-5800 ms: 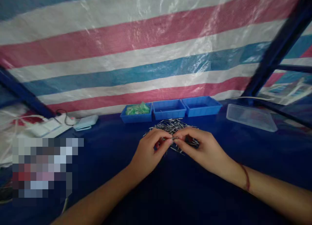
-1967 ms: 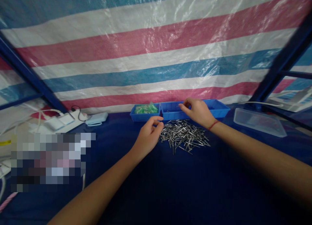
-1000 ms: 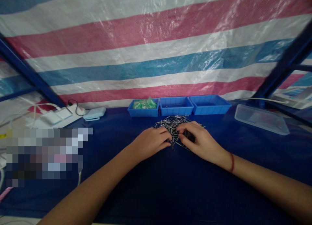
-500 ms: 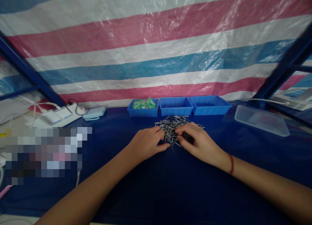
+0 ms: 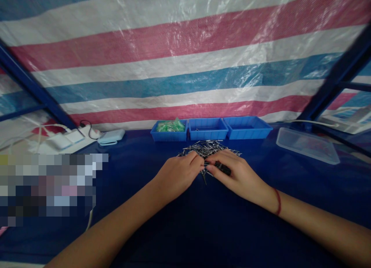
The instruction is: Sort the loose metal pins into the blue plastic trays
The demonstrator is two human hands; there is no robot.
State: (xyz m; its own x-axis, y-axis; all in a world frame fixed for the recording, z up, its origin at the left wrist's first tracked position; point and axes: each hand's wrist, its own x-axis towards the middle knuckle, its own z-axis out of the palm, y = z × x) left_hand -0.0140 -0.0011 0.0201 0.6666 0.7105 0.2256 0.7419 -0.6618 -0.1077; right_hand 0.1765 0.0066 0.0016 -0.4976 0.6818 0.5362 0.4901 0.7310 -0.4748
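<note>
Metal rods (image 5: 207, 147) lie under and beyond the left hand (image 5: 180, 175) and right hand (image 5: 238, 173), both near-closed (grasp unclear).

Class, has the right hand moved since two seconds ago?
Yes: the right hand has drawn back from the middle blue bin to the metal pile in front.

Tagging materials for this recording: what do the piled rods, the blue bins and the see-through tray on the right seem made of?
Piled rods: probably metal with a polished finish, from their silvery glints.
Blue bins: likely moulded plastic, slightly glossy, judging by their even colour and rims.
See-through tray: apparently translucent plastic; the blue tabletop shows through.
</note>
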